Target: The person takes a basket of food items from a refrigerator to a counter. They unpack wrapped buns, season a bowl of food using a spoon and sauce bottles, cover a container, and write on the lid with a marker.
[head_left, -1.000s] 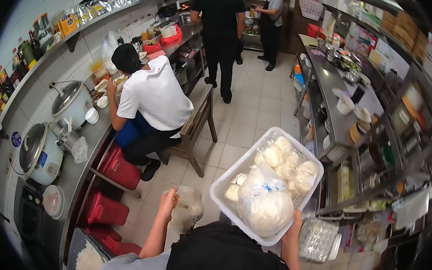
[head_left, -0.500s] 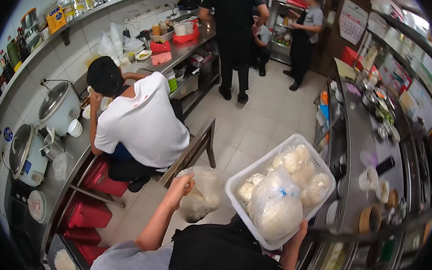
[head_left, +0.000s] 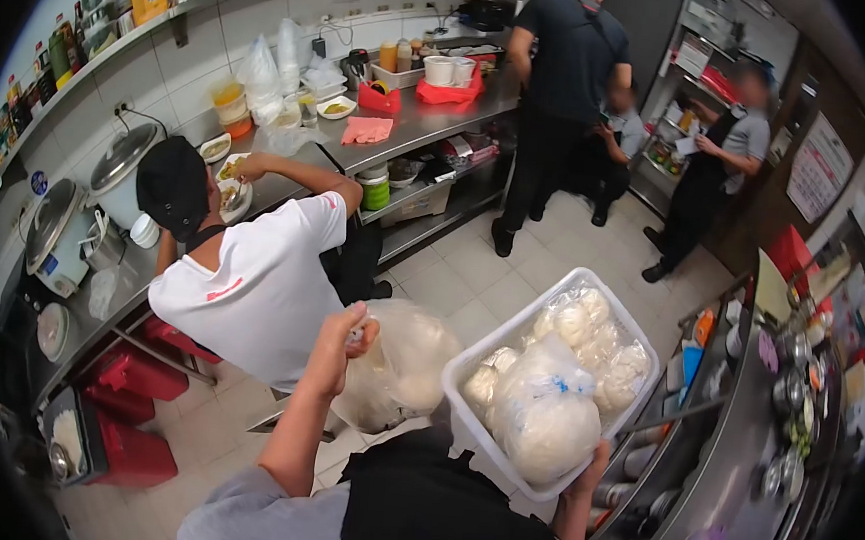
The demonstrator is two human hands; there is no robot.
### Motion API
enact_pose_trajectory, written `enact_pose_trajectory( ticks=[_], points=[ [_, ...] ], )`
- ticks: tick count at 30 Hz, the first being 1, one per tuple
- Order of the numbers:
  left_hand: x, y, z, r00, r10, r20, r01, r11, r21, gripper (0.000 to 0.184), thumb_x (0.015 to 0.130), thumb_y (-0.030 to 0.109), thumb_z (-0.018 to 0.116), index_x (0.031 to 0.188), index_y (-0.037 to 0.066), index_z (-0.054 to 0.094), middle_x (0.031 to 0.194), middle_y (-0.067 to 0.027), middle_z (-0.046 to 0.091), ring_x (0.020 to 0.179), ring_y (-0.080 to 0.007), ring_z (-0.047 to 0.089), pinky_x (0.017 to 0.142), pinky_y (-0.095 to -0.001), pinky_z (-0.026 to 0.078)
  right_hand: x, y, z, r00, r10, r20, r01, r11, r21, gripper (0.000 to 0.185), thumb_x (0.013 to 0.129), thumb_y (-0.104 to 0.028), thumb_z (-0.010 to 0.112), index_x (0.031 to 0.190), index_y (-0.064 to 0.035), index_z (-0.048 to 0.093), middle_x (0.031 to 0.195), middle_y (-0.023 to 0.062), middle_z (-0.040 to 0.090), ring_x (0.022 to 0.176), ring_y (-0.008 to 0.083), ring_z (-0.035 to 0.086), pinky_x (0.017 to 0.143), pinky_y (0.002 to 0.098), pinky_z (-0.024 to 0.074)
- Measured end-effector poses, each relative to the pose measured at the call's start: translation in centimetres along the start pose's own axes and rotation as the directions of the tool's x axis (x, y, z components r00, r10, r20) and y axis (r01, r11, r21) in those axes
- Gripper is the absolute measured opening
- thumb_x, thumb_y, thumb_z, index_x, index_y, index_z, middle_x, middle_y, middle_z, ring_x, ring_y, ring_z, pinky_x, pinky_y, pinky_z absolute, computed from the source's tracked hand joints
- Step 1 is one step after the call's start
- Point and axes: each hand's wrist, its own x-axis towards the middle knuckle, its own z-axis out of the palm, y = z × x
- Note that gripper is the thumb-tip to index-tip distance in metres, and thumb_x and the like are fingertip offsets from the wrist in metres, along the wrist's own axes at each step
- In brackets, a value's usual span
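In 2 hands [head_left: 340, 349], 1 basket [head_left: 487, 440], 1 bag [head_left: 404, 368]

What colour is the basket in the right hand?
The basket is white, clearest in the head view.

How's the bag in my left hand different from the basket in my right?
The bag is limp, cloudy plastic; the basket is stiff and white.
The bag hangs from your left hand; your right hand holds the basket by its edge.
The bag is gathered at the top; the basket is open, showing bagged lumps.
Each is held by one hand.
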Motion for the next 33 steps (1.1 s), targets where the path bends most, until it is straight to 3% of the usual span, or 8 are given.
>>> enact_pose_trajectory(
  ticks=[2,5,8,10,16,20,26,33],
  points=[
    [4.1,0.4,1.4,1.0,-0.002,0.01,0.003,0.999,-0.052,0.049,0.092,0.046,0.049,0.059,0.01,0.048,0.056,0.0074,0.035,0.051,-0.004,0.026,0.05,-0.0249,0.016,5.2,-1.1,1.0,0.999,-0.04,0.026,0.041,0.997,-0.068,0.045,0.089,-0.036,0.046,0.104,0.0028,0.063,0.105,0.0163,0.067,0.093,0.0276,0.066,0.084,0.0373,0.0533],
    [10.6,1.2,4.5,0.997,0.051,-0.059,-0.053,0.998,-0.03,0.048,0.093,0.043,0.049,0.059,0.009,0.048,0.056,0.0069,0.036,0.051,-0.0031,0.027,0.049,-0.0243,0.017,12.3,-2.8,3.5,0.998,-0.006,-0.069,0.009,0.999,0.045,0.043,0.088,-0.035,0.047,0.103,0.0021,0.063,0.104,0.0167,0.067,0.093,0.0273,0.065,0.081,0.0375,0.0536],
    [16.6,1.5,6.9,0.993,0.054,-0.109,-0.057,0.998,-0.03,0.046,0.093,0.041,0.049,0.06,0.009,0.048,0.057,0.0066,0.036,0.051,-0.0028,0.027,0.05,-0.0241,0.018,19.9,-3.9,1.1,0.998,-0.055,0.003,0.055,0.977,-0.205,0.045,0.088,-0.035,0.047,0.107,0.0021,0.062,0.108,0.0176,0.065,0.096,0.0289,0.065,0.083,0.0399,0.0535],
    [20.0,1.2,7.4,0.99,0.03,-0.139,-0.038,0.998,-0.049,0.045,0.093,0.04,0.05,0.061,0.009,0.048,0.058,0.0066,0.036,0.051,-0.0028,0.027,0.05,-0.0237,0.018,23.7,-4.8,2.1,0.996,0.083,-0.03,-0.084,0.996,-0.007,0.043,0.087,-0.034,0.047,0.107,0.0013,0.061,0.109,0.0174,0.064,0.098,0.0301,0.064,0.086,0.0403,0.0533],
    [30.0,1.0,9.6,0.949,0.014,-0.314,-0.043,0.995,-0.087,0.045,0.095,0.04,0.049,0.063,0.009,0.049,0.056,0.0071,0.036,0.05,-0.0023,0.025,0.05,-0.023,0.017,36.4,-8.3,7.7,0.982,0.188,0.021,-0.188,0.982,0.001,0.048,0.086,-0.038,0.048,0.111,0.0021,0.06,0.112,0.0187,0.064,0.1,0.0314,0.064,0.089,0.0419,0.0527],
    [36.0,0.7,12.7,0.898,0.098,-0.429,-0.116,0.993,-0.017,0.046,0.095,0.042,0.048,0.063,0.008,0.05,0.053,0.0078,0.033,0.049,-0.0021,0.025,0.05,-0.0235,0.017,49.2,-7.9,9.0,0.935,0.319,0.153,-0.311,0.947,-0.078,0.047,0.087,-0.038,0.049,0.111,0.0016,0.057,0.11,0.0196,0.063,0.1,0.0311,0.064,0.089,0.0428,0.0525],
    [43.3,1.8,14.7,0.763,0.048,-0.645,-0.077,0.997,-0.016,0.047,0.094,0.044,0.048,0.062,0.009,0.048,0.052,0.008,0.033,0.048,-0.0026,0.024,0.049,-0.0235,0.017,65.7,-5.6,14.1,0.856,0.432,0.283,-0.387,0.9,-0.202,0.044,0.085,-0.033,0.052,0.111,0.0027,0.056,0.107,0.0204,0.063,0.098,0.0301,0.064,0.085,0.0406,0.0535],
    [49.8,3.0,13.7,0.64,0.131,-0.757,-0.187,0.982,0.012,0.048,0.094,0.046,0.047,0.063,0.01,0.048,0.051,0.008,0.032,0.047,-0.0025,0.024,0.047,-0.0233,0.016,76.7,-2.8,27.2,0.726,0.539,0.427,-0.461,0.842,-0.28,0.047,0.085,-0.027,0.053,0.119,0.0043,0.048,0.111,0.0217,0.061,0.099,0.0301,0.065,0.086,0.0416,0.054]
  ],
)
